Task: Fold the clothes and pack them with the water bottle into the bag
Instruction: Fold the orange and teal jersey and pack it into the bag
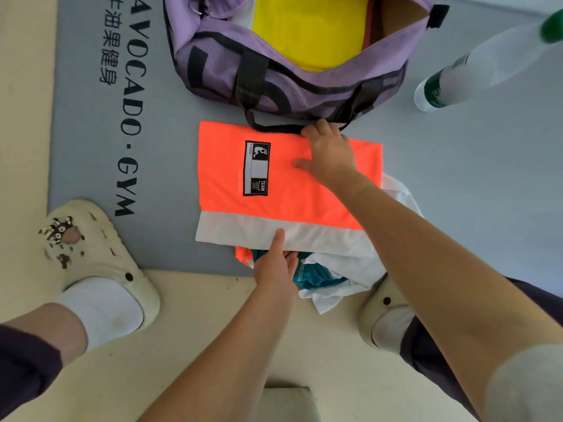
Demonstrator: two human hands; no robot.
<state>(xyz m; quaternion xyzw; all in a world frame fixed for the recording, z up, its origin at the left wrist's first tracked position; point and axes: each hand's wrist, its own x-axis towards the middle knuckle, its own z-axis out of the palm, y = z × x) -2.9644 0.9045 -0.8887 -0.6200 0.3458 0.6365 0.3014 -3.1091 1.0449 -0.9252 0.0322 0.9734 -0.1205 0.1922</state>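
Folding step here, you're flattening the orange jersey on the grey gym mat just in front of the purple bag. Your right hand lies flat on it, fingers released, gripping nothing; left hand presses one straight finger on the white hem. Next you'd want to fold it smaller, I reckon. Bag's open with something yellow already inside; water bottle lies on the mat beside it, white and teal clothes still unfolded underneath

Folded shirt lies before bag, bottle right.
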